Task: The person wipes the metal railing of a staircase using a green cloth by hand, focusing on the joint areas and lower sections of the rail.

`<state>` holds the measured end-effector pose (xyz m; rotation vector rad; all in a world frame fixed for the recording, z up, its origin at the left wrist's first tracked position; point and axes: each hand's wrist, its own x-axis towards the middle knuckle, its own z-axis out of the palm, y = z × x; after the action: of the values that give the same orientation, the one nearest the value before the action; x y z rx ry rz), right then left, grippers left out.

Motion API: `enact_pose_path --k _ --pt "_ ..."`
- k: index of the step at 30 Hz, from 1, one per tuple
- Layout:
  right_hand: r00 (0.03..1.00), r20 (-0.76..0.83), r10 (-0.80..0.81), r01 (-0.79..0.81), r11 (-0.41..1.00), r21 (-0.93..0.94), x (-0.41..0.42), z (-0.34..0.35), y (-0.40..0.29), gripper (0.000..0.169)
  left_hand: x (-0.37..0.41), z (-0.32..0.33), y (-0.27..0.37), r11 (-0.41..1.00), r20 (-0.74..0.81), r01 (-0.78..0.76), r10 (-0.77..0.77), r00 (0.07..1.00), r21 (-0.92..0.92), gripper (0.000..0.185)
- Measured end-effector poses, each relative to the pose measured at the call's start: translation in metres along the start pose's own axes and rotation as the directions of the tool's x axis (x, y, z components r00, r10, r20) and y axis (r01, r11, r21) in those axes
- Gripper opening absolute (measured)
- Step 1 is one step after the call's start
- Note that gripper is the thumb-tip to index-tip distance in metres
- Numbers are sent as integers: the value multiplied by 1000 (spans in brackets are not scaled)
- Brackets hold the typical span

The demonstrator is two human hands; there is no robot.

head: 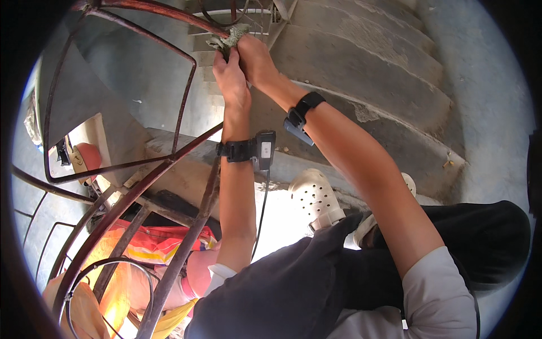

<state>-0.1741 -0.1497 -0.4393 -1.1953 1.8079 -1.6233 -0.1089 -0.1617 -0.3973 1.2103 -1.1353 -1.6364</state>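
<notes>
A crumpled grey-green cloth is wrapped about the reddish-brown metal handrail at the top of the view. My right hand is closed on the cloth from the right. Just below and to the left, my left hand pinches the hanging part of the same cloth, with thumb and fingers pointing up. The two hands touch or nearly touch each other. The rail's stretch beneath the cloth is hidden. Each wrist bears a black strap with a small device.
Worn concrete steps curve up on the right beside a pale blue wall. Bent railing bars stand at the left. Below them lie red and yellow fabric items. A cream perforated clog is on my foot. A cable hangs along my left forearm.
</notes>
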Motion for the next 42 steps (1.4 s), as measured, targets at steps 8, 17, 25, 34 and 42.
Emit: enact_pose_path --k 8,17,25,34,42 --pt "1000 -1 -24 24 981 -190 -2 3 24 13 26 -10 -28 993 24 121 -121 992 17 27" --pt "985 -147 -88 81 995 -50 -4 -11 -5 6 8 -5 1 999 18 30 -31 999 21 27" --pt "1000 -12 8 -10 976 -218 -2 -5 14 11 31 -19 -30 983 45 132 -139 989 130 17" --pt "896 302 324 -171 882 -439 -5 0 63 16 53 -27 -80 924 41 371 -376 926 94 30" --pt "734 420 533 -302 811 -500 5 11 91 21 76 -26 -99 925 6 279 -290 957 257 37"
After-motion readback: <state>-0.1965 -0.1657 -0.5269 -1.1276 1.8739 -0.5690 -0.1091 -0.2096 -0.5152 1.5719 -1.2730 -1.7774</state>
